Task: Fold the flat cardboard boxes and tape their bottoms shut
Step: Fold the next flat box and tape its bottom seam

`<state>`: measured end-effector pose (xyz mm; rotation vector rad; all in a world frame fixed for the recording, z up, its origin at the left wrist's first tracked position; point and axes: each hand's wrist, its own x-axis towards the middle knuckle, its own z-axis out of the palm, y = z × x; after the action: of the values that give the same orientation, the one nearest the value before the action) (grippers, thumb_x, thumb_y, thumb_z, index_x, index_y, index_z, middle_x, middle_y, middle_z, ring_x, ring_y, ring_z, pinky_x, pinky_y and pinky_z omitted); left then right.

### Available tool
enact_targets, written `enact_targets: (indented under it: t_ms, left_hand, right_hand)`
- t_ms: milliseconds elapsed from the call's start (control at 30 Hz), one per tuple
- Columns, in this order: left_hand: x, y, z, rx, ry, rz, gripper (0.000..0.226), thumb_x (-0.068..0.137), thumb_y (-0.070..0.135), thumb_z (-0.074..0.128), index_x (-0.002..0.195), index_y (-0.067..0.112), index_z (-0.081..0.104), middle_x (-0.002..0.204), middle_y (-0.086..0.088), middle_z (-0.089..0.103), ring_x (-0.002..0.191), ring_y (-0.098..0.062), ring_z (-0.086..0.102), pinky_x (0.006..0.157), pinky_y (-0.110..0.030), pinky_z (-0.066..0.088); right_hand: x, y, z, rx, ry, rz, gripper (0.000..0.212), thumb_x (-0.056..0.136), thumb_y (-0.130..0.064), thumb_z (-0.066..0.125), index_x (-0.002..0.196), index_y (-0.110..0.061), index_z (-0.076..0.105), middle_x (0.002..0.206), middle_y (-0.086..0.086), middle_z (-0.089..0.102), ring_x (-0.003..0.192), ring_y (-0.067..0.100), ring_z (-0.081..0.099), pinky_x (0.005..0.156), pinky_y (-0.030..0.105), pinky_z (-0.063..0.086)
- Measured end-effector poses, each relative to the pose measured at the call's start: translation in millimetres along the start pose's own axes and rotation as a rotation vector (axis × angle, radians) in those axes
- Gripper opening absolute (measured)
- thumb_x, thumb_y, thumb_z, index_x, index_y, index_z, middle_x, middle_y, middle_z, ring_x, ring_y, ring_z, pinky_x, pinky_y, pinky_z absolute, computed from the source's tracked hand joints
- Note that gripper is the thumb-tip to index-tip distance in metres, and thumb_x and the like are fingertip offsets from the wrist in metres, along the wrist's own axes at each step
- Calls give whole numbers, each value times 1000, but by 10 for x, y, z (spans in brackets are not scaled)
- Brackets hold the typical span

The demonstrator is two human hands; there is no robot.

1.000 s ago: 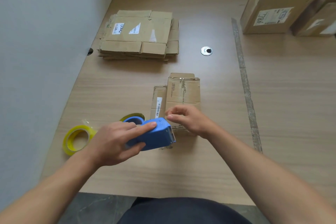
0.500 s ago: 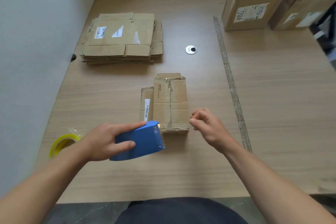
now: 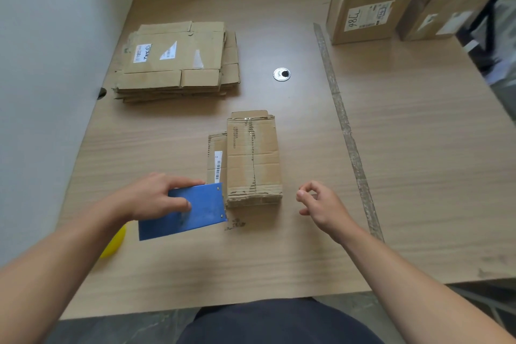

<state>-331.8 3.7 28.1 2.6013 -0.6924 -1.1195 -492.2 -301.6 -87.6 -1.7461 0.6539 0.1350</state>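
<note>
A small folded cardboard box (image 3: 252,159) stands on the wooden table (image 3: 279,254) in front of me, its upward face closed with a seam down the middle. A flap with a barcode label sticks out on its left. My left hand (image 3: 152,195) grips a blue tape dispenser (image 3: 187,211) just left of the box's near edge. My right hand (image 3: 321,205) hovers to the right of the box, fingers loosely curled and holding nothing. A stack of flat cardboard boxes (image 3: 178,60) lies at the back left.
Two assembled open boxes (image 3: 365,8) (image 3: 444,8) stand at the back right. A yellow tape roll (image 3: 114,241) peeks out under my left forearm. A round cable grommet (image 3: 281,74) and a strip of old tape (image 3: 346,126) mark the tabletop. A wall runs along the left.
My right hand has left the box's near edge and moved right, away from it. The left hand has drawn the dispenser back to the left and tilted it flat.
</note>
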Motion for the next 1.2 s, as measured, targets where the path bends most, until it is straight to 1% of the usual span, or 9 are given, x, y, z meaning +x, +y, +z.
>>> enact_targets:
  t_ms: [167,267,467,633,767,833,933,1100,1200]
  left_hand:
    - [105,46,19,-40,-24,-35,47,67,49,53,108,71,50,112,25,64,98,-4,59,90,-34,50]
    - [153,44,12,-47,-51,-67,50,67,48,53,113,67,53,113,27,64,98,-4,59,89,-35,51]
    - [276,68,16,-5,-84,-122,58,65,48,52,121,61,57,117,20,64,101,-10,60,90,-35,51]
    - [322,93,-4,-22,-107,-133,48,68,44,53,111,65,56,117,15,65,101,-12,60,88,-32,49]
    - [342,124,-37,-28,-130,-148,45,66,44,52,104,66,55,117,12,64,101,-13,59,89,-35,49]
    - [367,139,-38,-11,-132,-155,47,65,45,52,107,64,56,117,12,64,99,-12,58,88,-35,49]
    - [408,153,-38,9,-143,-164,52,64,45,51,114,60,58,116,11,63,97,-11,57,85,-34,49]
    - [432,161,-40,29,-153,-158,57,64,46,51,119,56,58,118,13,61,99,-12,58,88,-37,50]
    - [433,161,-46,32,-166,-160,58,64,46,51,120,57,56,120,13,60,100,-12,58,90,-38,51]
  right_hand:
    - [101,-26,18,-118,37,61,15,98,-22,60,85,-13,59,107,13,63,77,29,71,72,35,54]
    - [167,-42,38,-177,30,71,19,96,-22,62,80,-13,60,88,11,65,81,33,68,80,43,53]
    - [288,-15,111,-306,-17,149,28,95,-30,62,69,-20,57,67,-4,58,75,21,55,67,27,37]
    - [356,-64,226,-319,-38,237,30,92,-35,66,68,-17,61,64,-2,58,76,22,56,68,28,42]
    - [356,-92,271,-323,-87,285,35,91,-40,66,86,-6,72,84,14,70,86,31,65,82,40,55]
    - [333,-114,262,-327,-50,245,26,89,-38,69,90,-12,70,85,6,66,87,26,61,78,34,50]
    - [283,-201,263,-375,5,130,9,88,-27,68,82,-21,63,81,-4,62,84,19,58,68,26,36]
    - [222,-221,161,-324,-164,123,23,85,-29,64,76,-9,69,70,-2,60,74,15,55,65,28,39]
    - [231,-192,165,-382,-224,61,31,85,-37,74,65,-16,63,76,-1,64,75,14,58,65,27,41]
